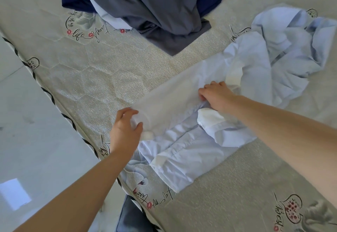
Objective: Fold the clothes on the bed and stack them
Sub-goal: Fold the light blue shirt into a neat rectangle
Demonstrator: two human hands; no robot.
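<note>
A light blue shirt (189, 151) lies partly spread near the bed's front edge. One side panel of it is lifted and blurred in motion. My left hand (125, 131) grips the lower corner of that lifted panel. My right hand (216, 95) pinches the same panel further up, near the white collar (209, 118). A second light blue garment (284, 49) lies crumpled to the right, touching the shirt's far end.
A heap of dark grey, navy and pale clothes (149, 7) sits at the far middle of the bed. The grey patterned bedsheet (87, 71) has bare room left of the shirt. The bed's edge runs diagonally at left, with glossy tiled floor (27, 140) beyond it.
</note>
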